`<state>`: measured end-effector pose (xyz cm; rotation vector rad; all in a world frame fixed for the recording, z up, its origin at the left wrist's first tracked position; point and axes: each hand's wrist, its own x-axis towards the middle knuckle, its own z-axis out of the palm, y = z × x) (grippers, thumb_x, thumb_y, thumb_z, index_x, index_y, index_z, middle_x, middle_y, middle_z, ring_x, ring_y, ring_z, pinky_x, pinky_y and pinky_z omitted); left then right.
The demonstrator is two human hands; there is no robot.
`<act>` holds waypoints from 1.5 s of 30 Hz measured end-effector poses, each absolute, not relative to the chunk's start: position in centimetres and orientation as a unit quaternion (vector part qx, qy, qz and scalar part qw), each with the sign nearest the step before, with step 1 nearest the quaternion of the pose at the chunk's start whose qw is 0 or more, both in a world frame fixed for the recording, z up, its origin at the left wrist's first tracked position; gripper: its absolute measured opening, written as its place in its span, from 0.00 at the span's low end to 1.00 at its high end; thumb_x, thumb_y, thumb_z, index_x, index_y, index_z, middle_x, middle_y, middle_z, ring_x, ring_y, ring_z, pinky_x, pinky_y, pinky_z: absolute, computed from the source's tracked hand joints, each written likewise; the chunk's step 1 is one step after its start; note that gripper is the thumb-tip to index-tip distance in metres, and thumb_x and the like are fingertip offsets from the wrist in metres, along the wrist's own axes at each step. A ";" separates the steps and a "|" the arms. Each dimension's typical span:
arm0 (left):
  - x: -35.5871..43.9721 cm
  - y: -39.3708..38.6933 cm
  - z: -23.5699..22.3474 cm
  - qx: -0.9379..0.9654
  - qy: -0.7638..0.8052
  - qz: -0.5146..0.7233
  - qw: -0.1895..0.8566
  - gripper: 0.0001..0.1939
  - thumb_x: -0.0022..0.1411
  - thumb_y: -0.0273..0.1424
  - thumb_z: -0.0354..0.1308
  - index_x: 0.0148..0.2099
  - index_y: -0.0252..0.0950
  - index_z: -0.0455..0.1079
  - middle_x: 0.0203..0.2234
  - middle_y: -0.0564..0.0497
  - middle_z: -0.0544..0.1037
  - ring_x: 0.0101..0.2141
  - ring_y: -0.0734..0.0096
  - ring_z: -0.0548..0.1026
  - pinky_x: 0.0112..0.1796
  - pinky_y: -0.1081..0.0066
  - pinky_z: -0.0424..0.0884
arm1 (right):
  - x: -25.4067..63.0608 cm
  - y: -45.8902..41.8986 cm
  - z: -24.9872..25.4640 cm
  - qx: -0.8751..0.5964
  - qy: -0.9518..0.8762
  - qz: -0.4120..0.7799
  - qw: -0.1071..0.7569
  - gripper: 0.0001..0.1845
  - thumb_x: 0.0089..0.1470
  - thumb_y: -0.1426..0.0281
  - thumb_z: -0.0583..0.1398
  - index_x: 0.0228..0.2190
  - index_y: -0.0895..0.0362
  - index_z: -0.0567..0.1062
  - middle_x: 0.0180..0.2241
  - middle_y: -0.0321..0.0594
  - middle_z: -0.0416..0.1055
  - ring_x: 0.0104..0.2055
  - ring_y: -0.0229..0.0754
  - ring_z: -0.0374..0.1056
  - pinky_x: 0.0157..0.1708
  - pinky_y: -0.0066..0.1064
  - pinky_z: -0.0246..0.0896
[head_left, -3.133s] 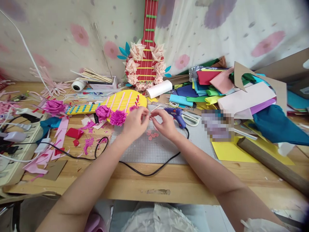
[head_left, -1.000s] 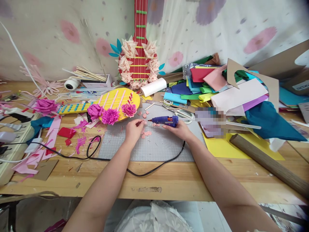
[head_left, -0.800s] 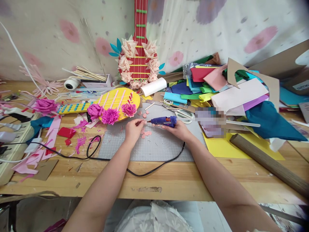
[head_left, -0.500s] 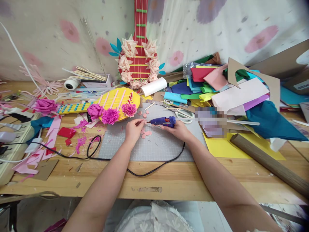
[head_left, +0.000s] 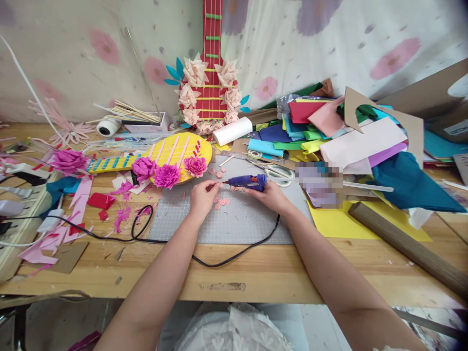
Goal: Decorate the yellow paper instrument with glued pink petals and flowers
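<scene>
My right hand (head_left: 269, 196) is closed around a blue hot glue gun (head_left: 247, 182), whose nozzle points left. A black cord hangs from my right hand's side and loops across the table. My left hand (head_left: 201, 197) pinches a small pink paper piece (head_left: 219, 185) right at the nozzle tip; the fingers partly hide it. Loose pink paper petals (head_left: 221, 202) lie between my hands on the grey cutting mat (head_left: 234, 226). Just beyond my left hand rests a yellow paper-covered lute shape (head_left: 183, 151) with magenta paper flowers (head_left: 167, 175).
A red lute shape (head_left: 209, 105) with pale flowers stands against the curtain. Scissors (head_left: 280, 174) lie beyond my right hand. Folded coloured paper (head_left: 307, 112) is heaped at the right, near a brown roll (head_left: 402, 246). Pink scraps and a power strip (head_left: 27, 204) are at the left.
The glue gun has turned slightly in my right hand and shifted a little to the right. My left hand stays almost where it was, still pinching at the nozzle.
</scene>
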<state>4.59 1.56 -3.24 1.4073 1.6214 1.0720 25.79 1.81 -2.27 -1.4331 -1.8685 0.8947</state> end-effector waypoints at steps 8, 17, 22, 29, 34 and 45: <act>4.7 1.4 -3.4 0.561 0.617 0.416 0.363 0.11 0.54 0.35 0.56 0.36 0.37 0.75 0.26 0.51 0.78 0.23 0.74 0.73 0.27 0.73 0.68 | 26.0 2.0 -2.6 -0.567 -0.700 0.302 0.312 0.22 0.45 0.51 0.59 0.34 0.54 0.77 0.32 0.40 0.76 0.35 0.46 0.70 0.35 0.35 0.63; 4.8 1.2 -3.6 0.604 0.599 0.424 0.311 0.08 0.54 0.33 0.55 0.37 0.37 0.72 0.29 0.52 0.76 0.27 0.76 0.70 0.32 0.74 0.67 | 25.4 4.6 -3.6 -0.690 -0.616 0.214 0.313 0.28 0.44 0.45 0.55 0.31 0.58 0.75 0.28 0.46 0.74 0.31 0.49 0.68 0.30 0.37 0.61; 5.2 0.9 -3.1 0.653 0.587 0.407 0.252 0.15 0.54 0.28 0.53 0.46 0.38 0.62 0.29 0.54 0.74 0.28 0.77 0.69 0.34 0.74 0.66 | 25.1 4.9 -3.3 -0.695 -0.648 0.166 0.263 0.25 0.47 0.48 0.54 0.29 0.57 0.73 0.28 0.46 0.73 0.31 0.48 0.68 0.29 0.36 0.59; 5.8 0.7 -3.1 0.684 0.576 0.384 0.230 0.17 0.54 0.28 0.53 0.47 0.39 0.55 0.28 0.56 0.72 0.29 0.75 0.71 0.34 0.72 0.66 | 26.0 3.3 -2.3 -0.671 -0.684 0.139 0.250 0.23 0.47 0.54 0.57 0.39 0.59 0.71 0.38 0.49 0.73 0.39 0.52 0.68 0.36 0.38 0.60; 5.7 0.7 -3.2 0.676 0.567 0.403 0.242 0.20 0.52 0.25 0.55 0.46 0.40 0.54 0.26 0.58 0.72 0.27 0.77 0.70 0.32 0.74 0.66 | 26.9 1.5 -1.1 -0.691 -0.681 0.095 0.224 0.18 0.46 0.59 0.59 0.37 0.59 0.70 0.38 0.48 0.72 0.41 0.50 0.67 0.39 0.38 0.59; 5.6 0.4 -2.9 0.679 0.557 0.375 0.296 0.29 0.52 0.27 0.57 0.54 0.40 0.50 0.28 0.58 0.75 0.23 0.78 0.72 0.29 0.75 0.66 | 24.0 -0.8 1.6 -0.539 -0.797 0.155 0.223 0.06 0.51 0.66 0.57 0.32 0.55 0.66 0.33 0.39 0.70 0.37 0.42 0.64 0.34 0.31 0.57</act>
